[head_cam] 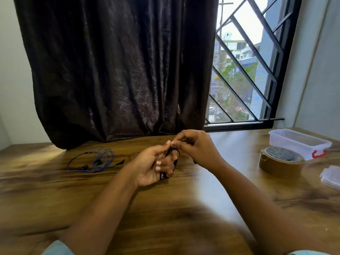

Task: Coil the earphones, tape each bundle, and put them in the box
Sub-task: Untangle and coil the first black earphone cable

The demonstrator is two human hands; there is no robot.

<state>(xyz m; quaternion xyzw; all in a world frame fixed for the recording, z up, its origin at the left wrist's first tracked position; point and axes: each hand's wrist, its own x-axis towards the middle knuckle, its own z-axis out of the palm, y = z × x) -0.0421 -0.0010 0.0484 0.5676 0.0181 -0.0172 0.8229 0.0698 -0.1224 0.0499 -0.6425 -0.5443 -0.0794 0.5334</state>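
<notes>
My left hand [153, 166] is held above the middle of the wooden table [184, 208], palm up, with black earphone cable [170, 152] looped round its fingers. Just right of it, my right hand [193, 146] pinches the same black cable between thumb and fingertips. A second pair, the blue earphones [95, 161], lies in a loose tangle on the table to the left. A roll of brown tape [280, 161] stands at the right, and behind it sits the clear plastic box [301, 142] with a red latch.
A clear lid [331, 177] lies at the right edge of the table. A dark curtain [117, 70] hangs at the back down to the tabletop, beside a barred window [244, 70].
</notes>
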